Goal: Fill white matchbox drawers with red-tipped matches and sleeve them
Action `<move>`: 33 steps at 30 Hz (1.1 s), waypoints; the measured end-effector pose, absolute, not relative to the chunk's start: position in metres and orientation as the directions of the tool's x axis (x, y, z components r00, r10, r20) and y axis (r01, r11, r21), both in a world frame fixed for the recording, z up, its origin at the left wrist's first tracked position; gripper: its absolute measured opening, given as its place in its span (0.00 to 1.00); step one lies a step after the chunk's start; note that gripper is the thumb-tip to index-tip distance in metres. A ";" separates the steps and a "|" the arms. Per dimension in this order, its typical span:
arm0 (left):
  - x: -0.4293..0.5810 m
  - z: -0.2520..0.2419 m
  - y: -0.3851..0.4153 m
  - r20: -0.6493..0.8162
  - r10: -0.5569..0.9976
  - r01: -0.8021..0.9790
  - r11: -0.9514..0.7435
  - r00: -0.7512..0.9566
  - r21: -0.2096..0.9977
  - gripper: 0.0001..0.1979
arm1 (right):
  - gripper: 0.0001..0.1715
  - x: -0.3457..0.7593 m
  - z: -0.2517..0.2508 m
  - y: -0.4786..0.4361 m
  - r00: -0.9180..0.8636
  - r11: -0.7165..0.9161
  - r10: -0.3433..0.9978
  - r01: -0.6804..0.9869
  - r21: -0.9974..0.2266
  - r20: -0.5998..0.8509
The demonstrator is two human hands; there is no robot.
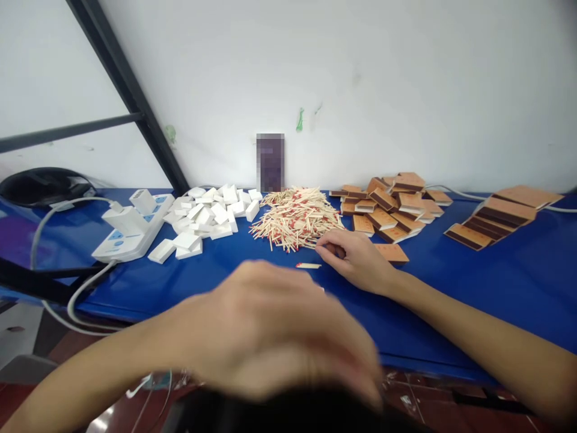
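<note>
A big heap of red-tipped matches (pixel 297 216) lies loose on the blue table. At the heap's front right edge is my right hand (pixel 354 255), with thumb and forefinger pinched together; whatever is between them is too small to make out. A few matches (pixel 308 266) lie side by side just in front of the heap. My left hand (pixel 274 331) is raised close to the camera and smeared by motion, so its fingers and anything in them cannot be read. Brown matchbox sleeves (pixel 392 204) are piled to the right, one matchbox sleeve (pixel 392 253) being just behind my right wrist.
White matchbox trays (pixel 207 210) form a pile left of the matches. Beyond them sits a white power strip (pixel 135 231) with plugs and cables. More matchboxes (pixel 500 216) stand in a row at the far right. A blurred-out dark box (pixel 270 162) leans on the wall.
</note>
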State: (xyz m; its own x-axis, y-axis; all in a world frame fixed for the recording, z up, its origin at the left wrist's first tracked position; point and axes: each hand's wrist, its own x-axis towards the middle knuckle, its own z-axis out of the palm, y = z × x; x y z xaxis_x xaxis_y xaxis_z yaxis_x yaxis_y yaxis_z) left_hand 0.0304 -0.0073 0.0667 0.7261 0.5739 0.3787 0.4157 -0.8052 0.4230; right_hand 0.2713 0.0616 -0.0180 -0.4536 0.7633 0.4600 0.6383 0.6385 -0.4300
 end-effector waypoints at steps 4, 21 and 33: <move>0.030 0.048 0.068 0.435 0.419 0.324 -0.904 0.797 0.278 0.21 | 0.07 0.277 -0.020 0.069 -0.387 0.546 0.822 0.744 -0.386 0.417; 0.013 0.006 0.112 0.429 0.366 0.316 -0.930 0.826 0.185 0.21 | 0.07 0.273 -0.019 0.069 -0.434 0.505 0.857 0.814 -0.287 0.276; 0.022 -0.002 0.103 0.265 0.440 0.437 -0.897 0.858 0.075 0.18 | 0.08 0.263 -0.021 0.067 -0.412 0.487 0.868 0.815 -0.315 0.276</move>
State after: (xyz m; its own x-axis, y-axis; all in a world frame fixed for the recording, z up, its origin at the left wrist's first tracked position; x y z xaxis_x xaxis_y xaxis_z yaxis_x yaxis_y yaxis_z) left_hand 0.0222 0.1030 -0.0022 0.8580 0.4400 0.2649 0.4365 -0.8965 0.0753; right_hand 0.2632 0.0666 -0.0208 -0.4122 0.8683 0.2759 0.8147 0.4869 -0.3149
